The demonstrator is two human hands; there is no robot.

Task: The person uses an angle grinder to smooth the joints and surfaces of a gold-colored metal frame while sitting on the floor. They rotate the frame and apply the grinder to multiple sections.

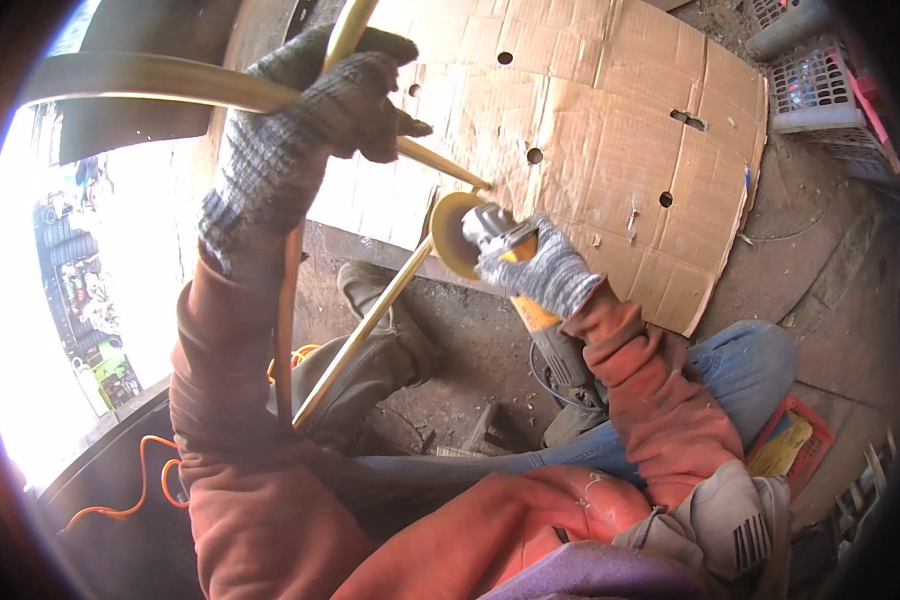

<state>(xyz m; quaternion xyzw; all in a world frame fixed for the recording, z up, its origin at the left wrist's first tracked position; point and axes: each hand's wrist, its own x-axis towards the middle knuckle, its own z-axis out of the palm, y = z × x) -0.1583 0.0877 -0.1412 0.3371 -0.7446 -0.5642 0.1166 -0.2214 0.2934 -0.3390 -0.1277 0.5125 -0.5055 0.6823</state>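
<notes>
My left hand (315, 120), in a grey knit glove with dark worn patches, is closed round a gold-coloured metal tube frame (160, 82) at the upper left. Lengths of the frame run past the hand toward the middle and down to my legs. In my gloved right hand (550, 272) is a yellow and grey angle grinder (538, 318), gripped near its head. Its round disc (450, 240) is at or very close to a slanting tube of the frame; whether they touch I cannot tell.
A flattened cardboard sheet (610, 130) with holes lies beyond the grinder. White plastic crates (815, 90) stand at the far right, a red tray (815, 450) beside my knee. An orange cord (142, 480) curls at the lower left. My legs are under the work.
</notes>
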